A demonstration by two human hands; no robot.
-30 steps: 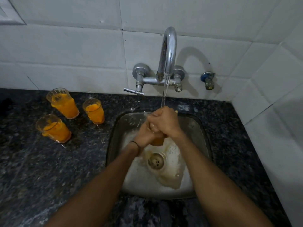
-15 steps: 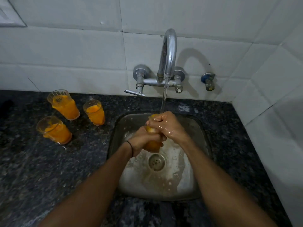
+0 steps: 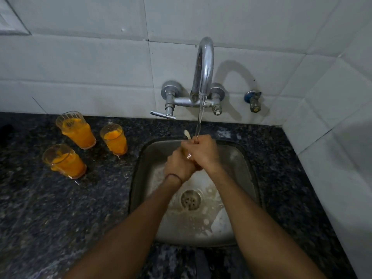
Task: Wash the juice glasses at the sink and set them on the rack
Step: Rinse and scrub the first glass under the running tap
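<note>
Over the steel sink (image 3: 141, 168) my two hands are clasped together under the running water. My left hand (image 3: 178, 166) grips a juice glass (image 3: 189, 156) from below. My right hand (image 3: 204, 153) is curled over its top. Only a small glint of the glass shows between the hands. A pale tip (image 3: 187, 134) sticks up behind my right fingers; what it is cannot be told. On the counter to the left stand three glasses holding orange juice: one at the back (image 3: 77, 130), one nearer the sink (image 3: 114, 140) and one in front (image 3: 64, 162).
The chrome faucet (image 3: 203, 73) runs a thin stream (image 3: 201, 115) onto my right hand. Its lever (image 3: 163, 115) points left. A small side tap (image 3: 253, 100) sits on the tiled wall. The drain (image 3: 190, 199) lies below my hands. Dark granite counter (image 3: 60, 218) surrounds the sink. No rack is in view.
My hands have risen toward the spout and closed over the glass, so its orange colour no longer shows. The foamy water around the drain has thinned.
</note>
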